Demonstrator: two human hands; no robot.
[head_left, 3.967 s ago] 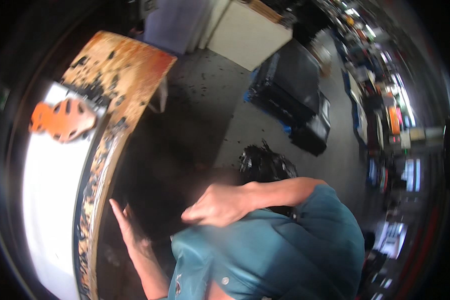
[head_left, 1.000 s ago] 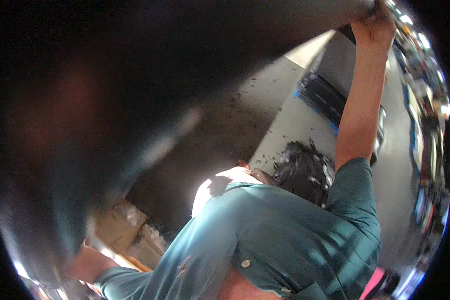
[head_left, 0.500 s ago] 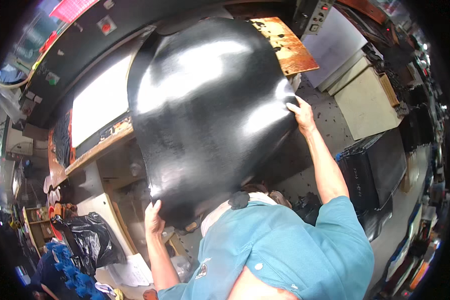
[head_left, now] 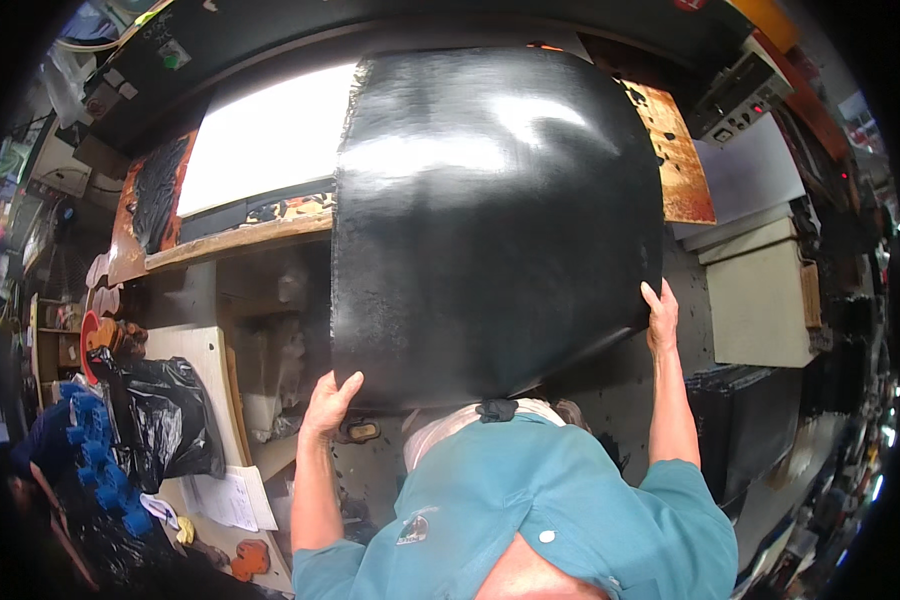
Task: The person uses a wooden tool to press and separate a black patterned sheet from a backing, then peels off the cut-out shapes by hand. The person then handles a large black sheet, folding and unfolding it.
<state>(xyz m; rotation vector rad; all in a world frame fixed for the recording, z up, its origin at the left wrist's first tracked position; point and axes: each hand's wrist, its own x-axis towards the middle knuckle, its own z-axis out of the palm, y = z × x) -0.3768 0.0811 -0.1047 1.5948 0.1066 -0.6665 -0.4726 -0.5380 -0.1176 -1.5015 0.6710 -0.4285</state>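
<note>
A large, glossy black sheet (head_left: 490,250), which looks like rubber or leather, spreads out in front of me, its far part over the workbench and its near edge close to my waist. My left hand (head_left: 328,402) grips the near left corner, thumb on top and fingers hidden below. At the right edge, my right hand (head_left: 660,312) pinches the sheet the same way. The sheet sags slightly along its near right side. To its left, a bright white board (head_left: 265,140) lies on the bench, partly covered by the sheet.
The bench has a wooden front edge (head_left: 240,240). A stained wooden board (head_left: 675,150) shows right of the sheet, near a control box (head_left: 740,105) with red lights. Pale slabs (head_left: 760,300) stand at the right. A black plastic bag (head_left: 170,415) and blue pieces (head_left: 105,465) sit lower left.
The sheet has swung round to the right and now lies straighter and flatter. My right hand has come down and right; my left hand has risen slightly. More of the white board shows.
</note>
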